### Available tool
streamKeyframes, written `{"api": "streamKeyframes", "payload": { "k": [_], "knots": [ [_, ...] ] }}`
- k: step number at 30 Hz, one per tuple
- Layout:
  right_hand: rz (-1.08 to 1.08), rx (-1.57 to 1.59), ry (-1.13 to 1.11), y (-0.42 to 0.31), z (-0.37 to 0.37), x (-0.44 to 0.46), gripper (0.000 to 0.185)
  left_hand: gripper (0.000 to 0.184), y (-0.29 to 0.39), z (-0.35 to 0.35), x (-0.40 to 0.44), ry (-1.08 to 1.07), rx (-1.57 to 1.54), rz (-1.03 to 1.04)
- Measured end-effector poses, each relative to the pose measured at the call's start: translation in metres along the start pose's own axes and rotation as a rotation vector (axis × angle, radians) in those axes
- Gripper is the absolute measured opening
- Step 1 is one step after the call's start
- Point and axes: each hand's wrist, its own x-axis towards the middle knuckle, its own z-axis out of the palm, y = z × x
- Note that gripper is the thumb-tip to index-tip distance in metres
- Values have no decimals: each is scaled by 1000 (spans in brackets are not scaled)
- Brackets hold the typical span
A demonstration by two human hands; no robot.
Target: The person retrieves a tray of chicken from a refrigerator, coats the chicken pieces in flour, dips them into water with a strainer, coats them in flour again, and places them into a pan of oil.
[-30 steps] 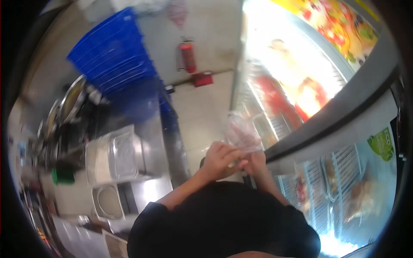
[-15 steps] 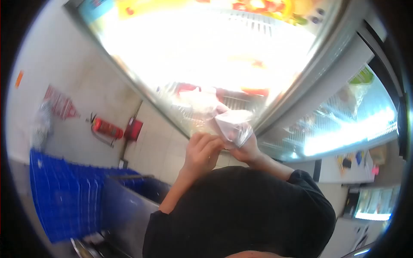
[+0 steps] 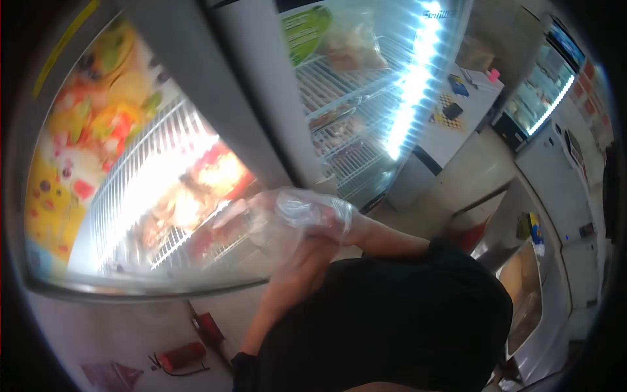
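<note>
A clear plastic bag (image 3: 294, 208) is bunched between my hands in front of the lit fridge shelves. My left hand (image 3: 308, 256) is closed on its lower side, partly veiled by the film. From the right, my right hand (image 3: 341, 225) grips the bag, its fingers mostly covered by shiny plastic. The bag's contents are too blurred to tell. Just beyond, bagged reddish and pale food (image 3: 186, 206) rests on a white wire shelf (image 3: 140, 163), partly washed out by glare.
A second fridge section (image 3: 353, 98) with wire shelves and bagged food stands ahead. Its neighbour's frame post (image 3: 255, 98) rises between them. A fire extinguisher (image 3: 181, 357) is at lower left. Rightward are a white table (image 3: 457, 124) and a metal basin (image 3: 522, 300).
My view has swung right, so the fridge shelves now lie to the left and the blue crates are out of view. Both hands still hold the plastic, which now spreads over my fingers.
</note>
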Motion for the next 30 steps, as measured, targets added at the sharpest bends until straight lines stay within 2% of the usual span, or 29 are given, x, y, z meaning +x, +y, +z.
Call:
{"api": "streamKeyframes", "payload": {
  "k": [1, 4, 5, 8, 10, 11, 17, 19, 21, 23, 25, 28, 30],
  "knots": [
    [-59, -199, 0, -2, -16, -9, 41, 23, 2, 10, 12, -36, -10, 34],
    [131, -247, 111, -16, -43, -34, 55, 26, 7, 27, 45, -120, -5, 119],
    [148, -356, 138, -28, -51, -42, 61, 27, 10, 33, 56, -144, 4, 144],
    [-23, 799, 205, 13, -82, -61, 101, 28, 15, 63, 79, -236, -16, 206],
    [-27, 840, 178, -9, -96, -57, 112, 27, 22, 80, 94, -244, -78, 237],
    [141, 651, 295, -43, -94, -51, 124, 26, 26, 88, 100, -247, -108, 247],
    [258, 492, 4, -41, -158, -60, 124, 28, 26, 140, 126, -288, -259, 273],
    [130, 696, -124, -26, -182, -63, 110, 29, 28, 148, 136, -292, -252, 259],
    [118, 779, -61, -23, -190, -66, 108, 30, 30, 157, 144, -319, -256, 247],
    [220, 733, 192, -52, -173, -66, 117, 31, 32, 166, 148, -377, -271, 235],
    [90, 590, 259, -43, -176, -66, 103, 32, 34, 171, 148, -362, -202, 272],
    [-34, 567, 436, -32, -176, -63, 87, 31, 29, 171, 143, -387, -149, 297],
    [-53, 650, 621, -16, -172, -65, 83, 28, 23, 165, 139, -410, -159, 301]
  ]
}}
